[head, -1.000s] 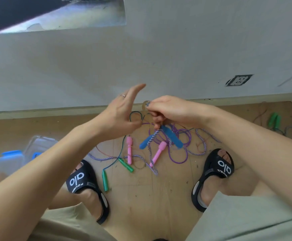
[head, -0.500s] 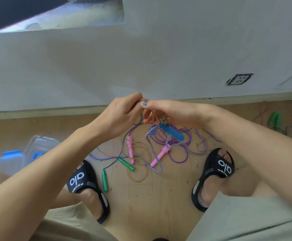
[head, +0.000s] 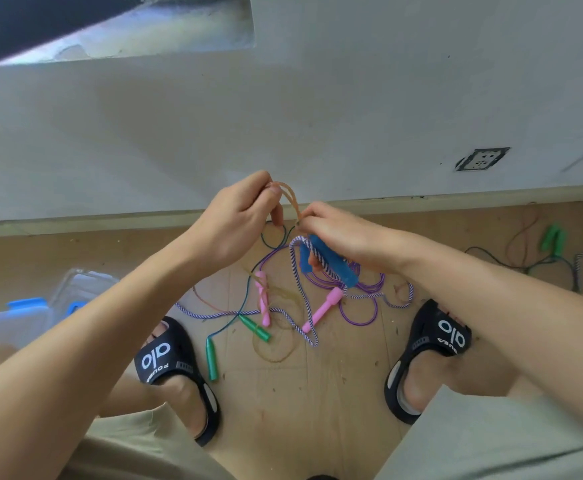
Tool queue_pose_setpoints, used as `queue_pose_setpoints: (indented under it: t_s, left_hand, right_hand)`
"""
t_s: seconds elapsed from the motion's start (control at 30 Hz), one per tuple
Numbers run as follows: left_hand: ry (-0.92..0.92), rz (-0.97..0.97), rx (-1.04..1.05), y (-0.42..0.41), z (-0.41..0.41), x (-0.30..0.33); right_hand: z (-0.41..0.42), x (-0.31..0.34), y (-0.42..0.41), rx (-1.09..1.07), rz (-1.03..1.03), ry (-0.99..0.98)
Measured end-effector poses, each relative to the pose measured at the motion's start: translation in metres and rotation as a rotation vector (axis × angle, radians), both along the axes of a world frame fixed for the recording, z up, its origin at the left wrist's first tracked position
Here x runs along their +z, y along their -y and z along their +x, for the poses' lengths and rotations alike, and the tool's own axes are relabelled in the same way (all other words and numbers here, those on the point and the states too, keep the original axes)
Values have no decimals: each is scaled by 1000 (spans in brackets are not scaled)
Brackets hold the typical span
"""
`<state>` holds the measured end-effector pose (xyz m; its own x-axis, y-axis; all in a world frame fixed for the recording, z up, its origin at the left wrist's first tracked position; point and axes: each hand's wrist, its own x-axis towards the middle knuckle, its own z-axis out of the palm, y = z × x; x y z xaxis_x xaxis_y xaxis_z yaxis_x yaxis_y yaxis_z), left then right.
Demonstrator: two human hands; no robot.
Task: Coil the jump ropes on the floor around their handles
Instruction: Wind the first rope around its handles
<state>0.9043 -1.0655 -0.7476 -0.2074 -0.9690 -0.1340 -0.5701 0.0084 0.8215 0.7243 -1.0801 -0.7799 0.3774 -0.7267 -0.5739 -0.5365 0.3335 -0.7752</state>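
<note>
Head view: left hand (head: 238,223) raised higher than half a second ago, fingers curled, pinching a tan rubber band (head: 292,199) and stretching it up and away from right hand (head: 338,237). Right hand closed around the blue handles (head: 331,261), now bunched closer under the palm, with striped rope (head: 300,289) wound over them and hanging in a long loop toward the floor (head: 300,393). Earlier both hands met fingertip to fingertip; now drawn apart with the band taut between them. Unchanged on the floor: pink handles (head: 321,310), green handles (head: 211,358), purple rope (head: 359,299), more green handles (head: 553,239) far right. Clear bin (head: 75,289) at left, black sandals (head: 165,355) either side.
</note>
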Motion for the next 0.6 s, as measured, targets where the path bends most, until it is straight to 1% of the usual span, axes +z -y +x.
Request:
queue_pose_setpoints:
  t_s: [0.07,0.1,0.23,0.37,0.6]
  left_hand:
    - [8,2,14,1,0,1]
    - [15,2,23,1,0,1]
    - [41,8,52,1,0,0]
    - [54,11,53,0,-1,2]
    - [94,-18,68,-2,-5,5]
  right_hand:
    - [-3,-2,1,-8,-55,-70]
    - [-4,-2,0,6,-67,-71]
    - [-7,-1,-2,2,-88,-6]
    - [-8,-1,-2,-49,-154,-11]
    - [-8,-5,-2,-44,-125,-89]
